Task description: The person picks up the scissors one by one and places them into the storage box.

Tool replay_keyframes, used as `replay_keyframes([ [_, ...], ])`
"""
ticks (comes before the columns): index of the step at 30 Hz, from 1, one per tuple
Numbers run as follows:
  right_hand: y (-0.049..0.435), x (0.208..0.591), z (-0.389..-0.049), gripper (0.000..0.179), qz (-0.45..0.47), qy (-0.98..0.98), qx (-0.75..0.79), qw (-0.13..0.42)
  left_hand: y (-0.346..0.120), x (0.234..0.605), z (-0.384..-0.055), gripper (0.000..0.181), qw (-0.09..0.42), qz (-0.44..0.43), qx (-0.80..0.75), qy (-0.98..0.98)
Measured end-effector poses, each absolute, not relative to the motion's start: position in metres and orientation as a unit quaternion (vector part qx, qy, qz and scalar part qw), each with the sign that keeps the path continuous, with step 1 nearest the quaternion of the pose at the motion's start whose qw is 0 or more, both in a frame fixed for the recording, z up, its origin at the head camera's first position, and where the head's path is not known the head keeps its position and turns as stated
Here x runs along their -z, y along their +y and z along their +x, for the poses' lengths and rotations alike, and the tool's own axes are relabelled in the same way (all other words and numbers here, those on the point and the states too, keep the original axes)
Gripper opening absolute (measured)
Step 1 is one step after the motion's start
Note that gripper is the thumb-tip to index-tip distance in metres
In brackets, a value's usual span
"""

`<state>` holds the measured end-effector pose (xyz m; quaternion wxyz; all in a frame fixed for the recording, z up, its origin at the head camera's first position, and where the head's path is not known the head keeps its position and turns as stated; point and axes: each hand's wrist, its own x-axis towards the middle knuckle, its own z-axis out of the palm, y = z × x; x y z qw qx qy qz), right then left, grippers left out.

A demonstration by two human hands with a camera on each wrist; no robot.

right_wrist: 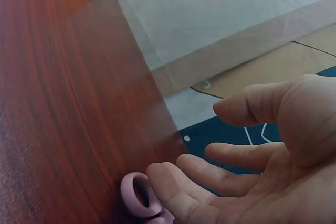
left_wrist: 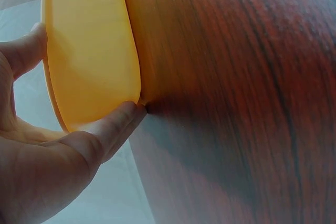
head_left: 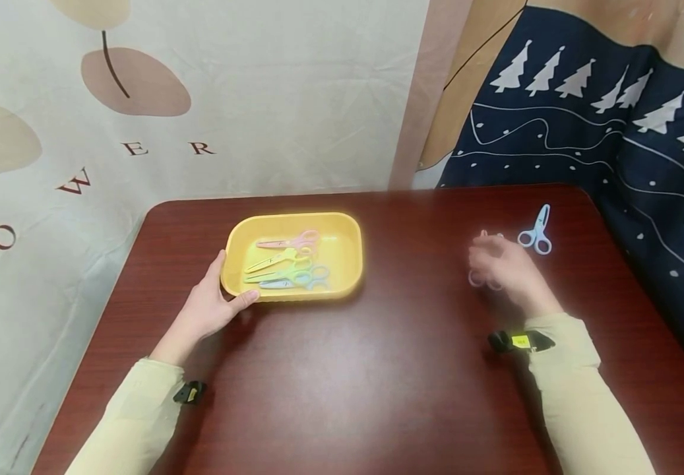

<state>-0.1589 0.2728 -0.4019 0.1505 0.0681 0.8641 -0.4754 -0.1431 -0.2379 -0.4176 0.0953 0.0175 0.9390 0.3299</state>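
My left hand [head_left: 208, 300] grips the left end of a yellow plastic tray [head_left: 347, 290], its thumb at the near edge. In the left wrist view, fingers [left_wrist: 113, 124] lie against the tray's end wall. Inside the tray are pink scissors [head_left: 276, 244], yellow scissors [head_left: 267, 261], green scissors [head_left: 261, 277] and blue scissors [head_left: 276, 285]. At the right, my right hand [head_left: 504, 264] hovers over another pair of pink scissors [right_wrist: 127, 199], partly hidden beneath it. Its fingers are loosely bent, thumb apart, with nothing between them.
Light blue scissors [head_left: 537, 236] lie on the dark red wooden table [head_left: 347, 369], just beyond my right hand. A pale printed cloth [head_left: 294, 99] hangs behind the table. Navy fabric with white trees [head_left: 531, 125] hangs at the right edge.
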Motion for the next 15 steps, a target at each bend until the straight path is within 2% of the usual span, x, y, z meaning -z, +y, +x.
replay_keyframes([
  [6, 0.275, 0.407, -0.159, 0.068, 0.074, 0.861, 0.476, 0.163, -0.239, 0.419, -0.144, 0.112, 0.094, 0.019, -0.327, 0.94],
  [15, 0.273, 0.413, -0.16, 0.065, 0.089, 0.889, 0.423, 0.147, -0.239, 0.42, -0.144, 0.113, 0.095, 0.015, -0.326, 0.941],
])
